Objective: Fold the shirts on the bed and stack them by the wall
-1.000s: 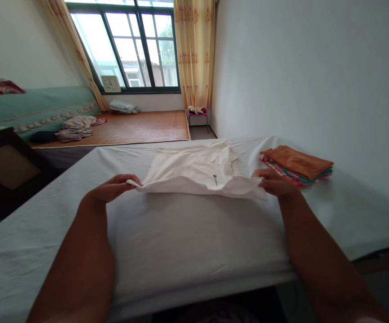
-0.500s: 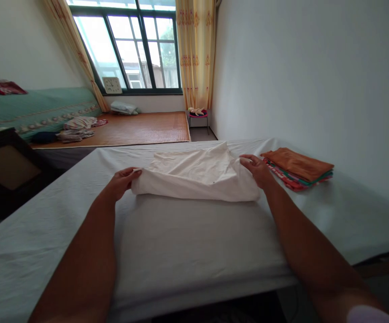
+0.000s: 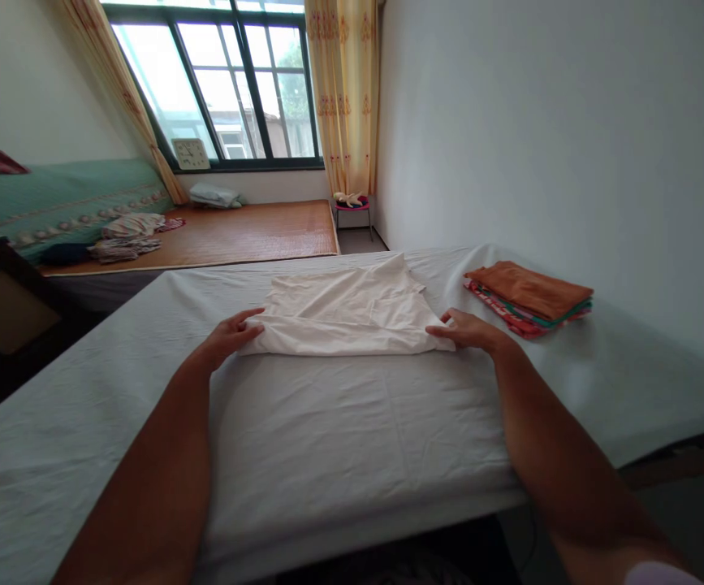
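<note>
A white shirt [image 3: 352, 313] lies on the sheet-covered table [image 3: 352, 431], its near part turned back in a fold across the front. My left hand [image 3: 230, 335] is at the left end of this fold, thumb on top and fingers closed on the cloth. At the right end, my right hand [image 3: 470, 331] grips the other side between thumb and fingers. Some fingertips are hidden by the fabric. Right of the shirt sits a stack of folded clothes [image 3: 528, 296], orange on top with red and green layers beneath.
Beyond the table stands a bed with a brown mat [image 3: 254, 231], with rumpled clothes [image 3: 129, 236] and a pillow [image 3: 214, 195] on it. A small pink stool [image 3: 352, 202] is by the curtain [image 3: 345, 106]. A wall [image 3: 546, 130] runs along the right, and dark furniture [image 3: 10, 325] stands at left.
The raised near edge of the shirt has come down and lies flatter as a fold. My right hand has moved down toward the near corner. The view has shifted slightly right.
</note>
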### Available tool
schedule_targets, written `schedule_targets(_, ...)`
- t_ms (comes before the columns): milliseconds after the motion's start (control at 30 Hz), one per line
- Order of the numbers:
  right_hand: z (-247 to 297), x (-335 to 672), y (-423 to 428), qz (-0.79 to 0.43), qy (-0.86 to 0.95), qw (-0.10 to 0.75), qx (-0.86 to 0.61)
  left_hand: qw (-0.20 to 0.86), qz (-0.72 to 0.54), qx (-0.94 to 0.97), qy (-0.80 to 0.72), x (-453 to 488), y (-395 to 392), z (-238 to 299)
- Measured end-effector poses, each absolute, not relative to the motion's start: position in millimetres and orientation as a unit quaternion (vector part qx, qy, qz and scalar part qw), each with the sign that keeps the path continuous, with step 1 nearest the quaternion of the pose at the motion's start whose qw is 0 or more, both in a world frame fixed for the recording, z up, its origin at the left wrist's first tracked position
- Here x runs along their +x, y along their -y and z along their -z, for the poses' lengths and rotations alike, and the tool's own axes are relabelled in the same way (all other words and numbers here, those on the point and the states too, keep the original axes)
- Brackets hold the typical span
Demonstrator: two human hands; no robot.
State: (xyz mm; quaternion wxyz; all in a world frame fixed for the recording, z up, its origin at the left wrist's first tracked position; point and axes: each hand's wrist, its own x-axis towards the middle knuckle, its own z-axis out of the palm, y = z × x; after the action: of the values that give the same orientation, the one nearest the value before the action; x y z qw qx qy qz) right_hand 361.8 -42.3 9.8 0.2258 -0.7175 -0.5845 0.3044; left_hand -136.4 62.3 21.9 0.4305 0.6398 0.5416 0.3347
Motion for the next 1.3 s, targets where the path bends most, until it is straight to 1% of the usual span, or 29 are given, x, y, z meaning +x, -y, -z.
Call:
schedule_targets(133,-11.8,344.9,40.8,-0.292,0.644,0.345,-0.617,0.433,-0.329,0.675,-0.498,-133.3,-57.2,-26.5)
schedule_targets(233,-18.8,348.5,44.5,-0.271,0.641,0.389,-0.604,0.444,-0.270,0.702,-0.487,-142.0,-53.7,-33.0)
schedule_targets(300,-24.5,359.3,50.5,-0.280,0.640,0.370,-0.612,0.462,-0.188,0.719,-0.484,-150.8,-50.8,-38.0)
schedule_targets(400,-28.8,376.0,59.0,-0.363,0.654,0.272,-0.605,0.478,-0.092,0.729,-0.481,-160.9,-47.7,-43.9)
schedule_targets(467,-27.2,381.3,60.5,-0.426,0.635,0.224,-0.605,0.474,-0.073,0.727,-0.491,-162.8,-47.9,-45.4)
schedule_targets(533,-22.2,381.5,57.7,-0.449,0.583,0.230,-0.638,0.457,-0.092,0.718,-0.517,-160.8,-50.6,-44.3)
schedule_targets(600,-15.0,379.4,51.7,-0.412,0.534,0.256,-0.692,0.423,-0.129,0.714,-0.543,-155.9,-55.5,-40.6)
schedule_targets(667,-7.4,377.4,44.4,-0.333,0.521,0.257,-0.743,0.374,-0.142,0.729,-0.556,-150.3,-61.7,-35.3)
schedule_targets(767,0.9,374.9,35.0,-0.207,0.532,0.225,-0.790,0.306,-0.107,0.776,-0.542,-145.3,-71.3,-27.2)
schedule_targets(900,6.3,368.6,25.8,-0.055,0.547,0.224,-0.805,0.261,-0.065,0.816,-0.512,-146.7,-79.8,-19.6)
schedule_targets(967,9.7,365.6,20.8,-0.030,0.564,0.207,-0.799,0.254,-0.059,0.817,-0.514,-147.6,-81.2,-17.8)
schedule_targets(1033,13.7,364.7,15.7,-0.045,0.573,0.180,-0.798,0.256,-0.061,0.815,-0.516,-147.3,-80.9,-17.7)
schedule_targets(1100,16.5,366.5,11.7,-0.068,0.575,0.174,-0.796,0.261,-0.062,0.815,-0.513,-146.1,-79.4,-19.1)
schedule_targets(1200,15.5,371.6,9.4,-0.059,0.577,0.208,-0.788,0.264,-0.058,0.819,-0.505,-145.1,-76.5,-23.0)
schedule_targets(1300,13.0,374.6,9.8,0.020,0.574,0.256,-0.778,0.263,-0.058,0.825,-0.497,-145.6,-74.4,-26.5)
